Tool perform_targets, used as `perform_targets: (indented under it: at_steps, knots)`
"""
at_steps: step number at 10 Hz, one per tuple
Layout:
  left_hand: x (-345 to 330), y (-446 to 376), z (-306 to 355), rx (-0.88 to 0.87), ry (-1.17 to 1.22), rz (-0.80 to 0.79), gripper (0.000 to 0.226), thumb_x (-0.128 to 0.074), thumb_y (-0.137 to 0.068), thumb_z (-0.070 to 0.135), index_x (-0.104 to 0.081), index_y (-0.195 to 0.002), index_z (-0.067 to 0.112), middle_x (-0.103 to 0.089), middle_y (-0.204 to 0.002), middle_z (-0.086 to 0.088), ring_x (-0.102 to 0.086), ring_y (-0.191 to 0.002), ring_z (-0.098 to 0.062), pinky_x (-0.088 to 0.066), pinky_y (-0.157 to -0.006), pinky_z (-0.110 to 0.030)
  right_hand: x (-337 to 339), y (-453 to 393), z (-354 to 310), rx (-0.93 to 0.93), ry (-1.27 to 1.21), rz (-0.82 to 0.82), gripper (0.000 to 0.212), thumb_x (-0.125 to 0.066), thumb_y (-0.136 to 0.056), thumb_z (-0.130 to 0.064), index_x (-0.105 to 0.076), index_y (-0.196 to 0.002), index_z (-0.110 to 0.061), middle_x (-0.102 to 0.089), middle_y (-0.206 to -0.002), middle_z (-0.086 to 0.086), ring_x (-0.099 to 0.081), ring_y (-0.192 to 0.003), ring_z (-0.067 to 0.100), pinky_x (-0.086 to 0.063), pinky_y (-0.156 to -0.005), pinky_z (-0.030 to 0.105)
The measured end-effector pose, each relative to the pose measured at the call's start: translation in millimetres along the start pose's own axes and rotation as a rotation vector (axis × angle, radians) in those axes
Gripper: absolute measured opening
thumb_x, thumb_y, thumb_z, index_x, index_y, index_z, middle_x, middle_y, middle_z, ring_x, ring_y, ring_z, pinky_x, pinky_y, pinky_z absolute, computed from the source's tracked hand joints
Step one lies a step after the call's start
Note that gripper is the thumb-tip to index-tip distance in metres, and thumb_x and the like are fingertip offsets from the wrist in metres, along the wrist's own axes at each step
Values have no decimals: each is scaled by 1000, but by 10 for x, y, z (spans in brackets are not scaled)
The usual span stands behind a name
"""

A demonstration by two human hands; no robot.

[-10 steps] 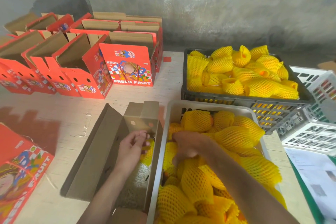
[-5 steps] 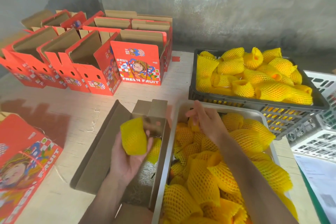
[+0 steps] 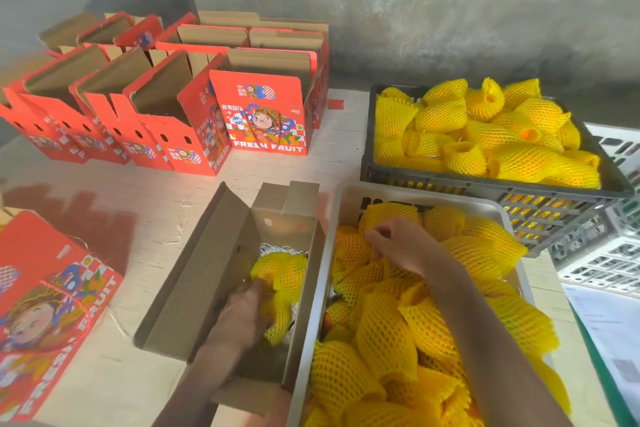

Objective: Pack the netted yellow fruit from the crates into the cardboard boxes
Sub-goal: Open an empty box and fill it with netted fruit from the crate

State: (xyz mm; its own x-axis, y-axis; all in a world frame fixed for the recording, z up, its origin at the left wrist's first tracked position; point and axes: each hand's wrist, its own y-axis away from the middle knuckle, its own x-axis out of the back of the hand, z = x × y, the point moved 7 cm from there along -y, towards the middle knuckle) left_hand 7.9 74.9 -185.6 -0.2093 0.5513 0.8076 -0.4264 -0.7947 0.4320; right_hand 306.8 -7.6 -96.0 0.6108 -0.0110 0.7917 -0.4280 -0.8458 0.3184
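An open brown cardboard box (image 3: 194, 274) lies in front of me, with white shredded paper and netted yellow fruit (image 3: 287, 270) at its far end. My left hand (image 3: 242, 314) is inside the box, blurred, its fingers on a netted fruit (image 3: 278, 319) low against the right wall. Beside the box stands a white crate (image 3: 341, 204) heaped with netted fruit (image 3: 388, 333). My right hand (image 3: 401, 244) reaches into this crate, fingers curled and pinching the net of a fruit near the far end.
A black crate (image 3: 485, 184) full of netted fruit stands behind the white one. Several open red "FRESH FRUIT" boxes (image 3: 263, 114) stand at the back left. Another red box (image 3: 52, 305) lies at the near left. White empty crates (image 3: 609, 253) and papers (image 3: 609, 329) are at the right.
My left hand has gone from holding a netted fruit above the box to pushing it down inside. My right hand has dropped from the crate's far rim onto the fruit.
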Motion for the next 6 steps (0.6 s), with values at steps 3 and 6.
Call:
perform_targets:
  at_steps: [3,6]
  knots:
    - [-246,-7,132,-13,43,-272,37,-62,-98,12,-57,-133,3,-61,-134,-20,-61,-117,-32,-49,-87,-20,149,-137,61,-35,246,147,70,-71,-95,-34,-37,-155,-20,-29,-164,6,-24,-153,29,-28,-124,52]
    - [-441,3,76,29,73,-378,81,-67,-91,0,-33,-155,36,-17,-164,-2,-27,-151,-32,-35,-117,-30,186,-217,110,-217,661,205,66,-66,-96,-30,-37,-153,-13,-43,-153,15,-37,-141,36,-36,-116,45]
